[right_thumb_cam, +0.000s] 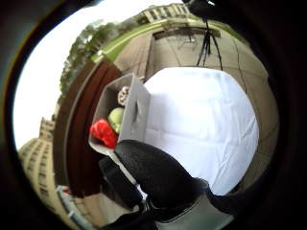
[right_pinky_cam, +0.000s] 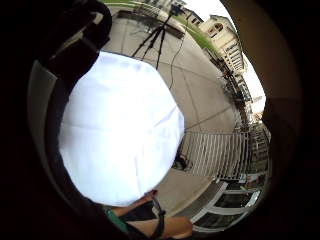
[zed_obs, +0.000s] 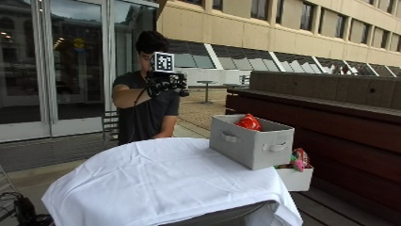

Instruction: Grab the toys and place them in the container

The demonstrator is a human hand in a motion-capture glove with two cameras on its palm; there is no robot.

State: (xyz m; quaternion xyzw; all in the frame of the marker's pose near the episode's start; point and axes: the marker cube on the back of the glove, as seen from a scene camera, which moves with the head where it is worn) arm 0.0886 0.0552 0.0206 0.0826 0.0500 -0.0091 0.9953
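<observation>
The gloved right hand (zed_obs: 165,84) is raised well above the desk (zed_obs: 156,179); whether its fingers are spread cannot be told. The grey container (zed_obs: 251,141), holding a red toy (zed_obs: 249,122), sits at the desk's edge. A careless reach could nudge it off.

Overcast daylight, glaring tablecloth (zed_obs: 156,174), fisheye edges
</observation>
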